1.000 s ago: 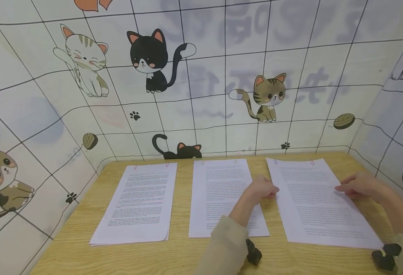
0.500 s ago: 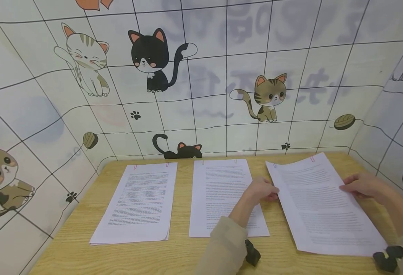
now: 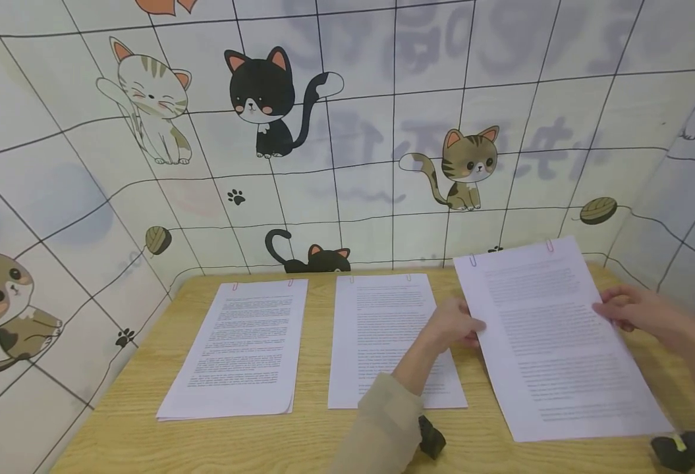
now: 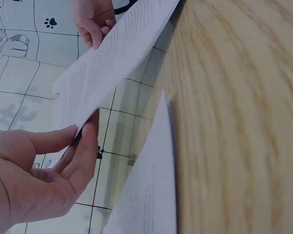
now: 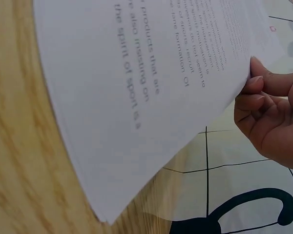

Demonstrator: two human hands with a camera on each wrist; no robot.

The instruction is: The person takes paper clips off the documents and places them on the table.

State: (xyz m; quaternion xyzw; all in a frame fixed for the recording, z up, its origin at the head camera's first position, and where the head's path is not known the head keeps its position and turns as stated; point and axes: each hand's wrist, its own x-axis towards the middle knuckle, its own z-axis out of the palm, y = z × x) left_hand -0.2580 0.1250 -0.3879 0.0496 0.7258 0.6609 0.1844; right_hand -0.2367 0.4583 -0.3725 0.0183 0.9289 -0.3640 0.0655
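A stack of printed paper sheets (image 3: pixel 551 349) is tilted up at the right of the table, its far end raised and its near end low by the tabletop. Two paper clips sit on its top edge, a blue one (image 3: pixel 473 261) and a pink one (image 3: pixel 549 246). My left hand (image 3: pixel 455 324) pinches the stack's left edge; in the left wrist view the thumb (image 4: pixel 58 139) lies on the printed face and the fingers behind. On the opposite edge my right hand (image 3: pixel 643 309) pinches the sheets between thumb and curled fingers, which the right wrist view (image 5: pixel 271 100) also shows.
A second clipped paper stack (image 3: pixel 347 355) lies flat mid-table, partly under my left forearm. Further left lies a third clipped stack (image 3: pixel 234 355). Behind the wooden table (image 3: pixel 300 441) stands a wall covering (image 3: pixel 359 217) printed with cats.
The right-hand paper stack, flat on the table a second ago, has its far end lifted and now leans up toward me. Both hands keep hold of its edges; the right hand has risen slightly.
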